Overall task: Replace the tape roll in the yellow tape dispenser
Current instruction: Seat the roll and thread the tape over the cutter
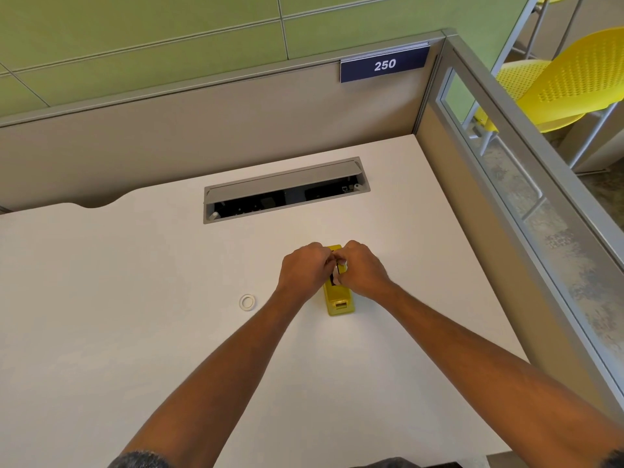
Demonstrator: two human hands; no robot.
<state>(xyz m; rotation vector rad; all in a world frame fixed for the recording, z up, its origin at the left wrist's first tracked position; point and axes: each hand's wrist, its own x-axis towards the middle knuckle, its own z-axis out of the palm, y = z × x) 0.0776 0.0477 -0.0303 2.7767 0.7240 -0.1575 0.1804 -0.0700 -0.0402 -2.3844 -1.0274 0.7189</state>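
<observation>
The yellow tape dispenser (338, 300) stands on the white desk (135, 298), its near end pointing toward me. Both hands are closed over its middle. My left hand (304, 270) grips from the left side and my right hand (363, 270) from the right. Between the fingertips a small white and black piece, apparently the tape roll (336, 269) on its hub, sits at the dispenser's top; most of it is hidden by the fingers. A white ring (247, 302), an empty tape core, lies flat on the desk to the left of the dispenser.
An open grey cable hatch (285, 189) is set in the desk behind the dispenser. Beige partition walls close the back and right sides, with a "250" sign (384, 65). Yellow chairs (570, 82) stand beyond the right partition.
</observation>
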